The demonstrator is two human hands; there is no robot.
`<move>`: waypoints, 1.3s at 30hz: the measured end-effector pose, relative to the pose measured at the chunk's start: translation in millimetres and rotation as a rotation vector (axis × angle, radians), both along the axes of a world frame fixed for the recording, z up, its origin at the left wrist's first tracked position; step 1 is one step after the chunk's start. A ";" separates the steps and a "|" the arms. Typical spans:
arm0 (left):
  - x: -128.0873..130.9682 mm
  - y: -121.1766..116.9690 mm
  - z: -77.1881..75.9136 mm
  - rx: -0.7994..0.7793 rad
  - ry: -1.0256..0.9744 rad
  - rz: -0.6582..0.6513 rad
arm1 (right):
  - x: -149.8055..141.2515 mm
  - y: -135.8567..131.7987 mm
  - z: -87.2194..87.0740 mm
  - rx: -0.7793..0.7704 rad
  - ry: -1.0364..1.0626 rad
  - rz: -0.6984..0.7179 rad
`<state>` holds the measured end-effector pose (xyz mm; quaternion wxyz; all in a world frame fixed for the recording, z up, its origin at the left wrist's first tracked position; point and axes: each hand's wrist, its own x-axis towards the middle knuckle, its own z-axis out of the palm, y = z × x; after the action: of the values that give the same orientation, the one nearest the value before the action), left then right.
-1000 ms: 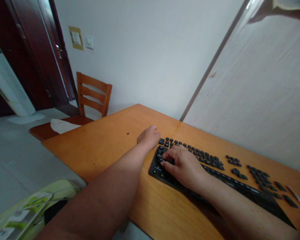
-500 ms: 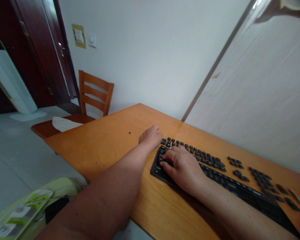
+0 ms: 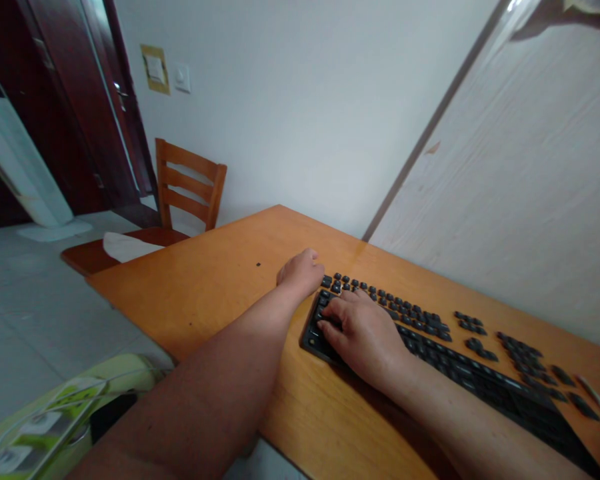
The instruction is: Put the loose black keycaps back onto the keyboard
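A black keyboard (image 3: 480, 383) lies along the near side of the table, its far right part carrying no visible keycaps. Over its left end is my right hand (image 3: 363, 333), thumb and forefinger bent close together down at the keys. Whatever lies between those fingertips is too small and dark to name. My left hand (image 3: 300, 273) rests on the table just beyond the keyboard's left corner, curled, with most of its fingers hidden. Loose black keycaps (image 3: 415, 317) sit in rows behind the keyboard, the nearest of them beside my left hand.
More loose keycaps (image 3: 523, 353) lie in groups at the right, near a thin pale stick-like thing (image 3: 597, 400). A tiny dark piece (image 3: 259, 265) is on the wooden table (image 3: 215, 280). A chair (image 3: 190, 183) stands beyond; a green stool (image 3: 125, 367) with cables is at lower left.
The view has shifted very slightly. Both hands keep almost the same place, and no keycap has visibly moved.
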<state>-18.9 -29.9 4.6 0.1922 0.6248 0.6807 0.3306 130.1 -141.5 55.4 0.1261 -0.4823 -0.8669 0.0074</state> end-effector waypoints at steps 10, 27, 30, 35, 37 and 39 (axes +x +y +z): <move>0.1 -0.3 0.4 0.000 0.001 -0.007 | 0.6 2.1 0.4 -0.027 -0.005 0.004; 0.5 -1.5 0.6 -0.009 -0.003 -0.005 | -2.7 2.8 1.2 -0.037 -0.031 -0.007; 0.4 -2.2 1.9 -0.017 -0.003 -0.011 | -3.2 2.5 2.6 -0.041 -0.036 -0.002; 0.3 -3.8 4.0 -0.008 -0.008 -0.020 | -4.7 1.8 5.8 -0.051 -0.075 0.009; 0.3 -4.3 4.6 -0.007 -0.013 -0.021 | -4.3 1.3 5.4 -0.061 -0.073 0.014; 0.5 -4.5 5.0 -0.013 -0.017 -0.019 | -3.5 0.4 4.4 -0.063 -0.061 0.017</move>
<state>-18.4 -34.4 9.6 0.2051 0.6273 0.6751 0.3297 126.6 -141.1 59.7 0.0840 -0.4785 -0.8738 0.0212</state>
